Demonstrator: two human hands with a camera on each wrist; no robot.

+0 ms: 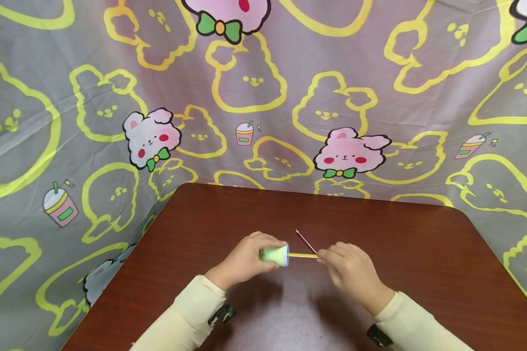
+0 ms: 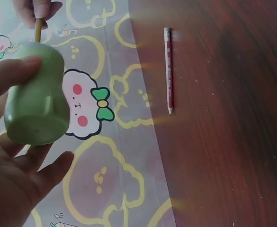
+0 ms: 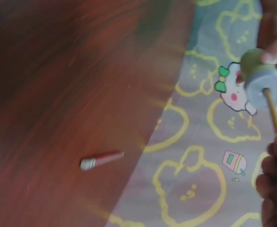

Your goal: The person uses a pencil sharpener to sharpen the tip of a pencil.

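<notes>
In the head view my left hand [image 1: 248,258] grips a green pencil sharpener [image 1: 272,255], thick and rounded, with a pale blue end facing right. My right hand [image 1: 353,268] pinches a yellow pencil [image 1: 302,255] whose far end sits in the hole in that pale end. The right wrist view shows the pencil [image 3: 272,111] entering the middle of the sharpener's face [image 3: 257,90]. From the left wrist, the sharpener's rounded green base [image 2: 38,127] is visible. The pencil's tip is hidden inside. Both hands are above the table.
A dark red pencil [image 2: 169,71] with a pale end lies on the brown wooden table [image 1: 228,209], just beyond the right hand. Behind and left of the table hangs a grey cloth [image 1: 285,122] printed with yellow outlines and rabbit faces.
</notes>
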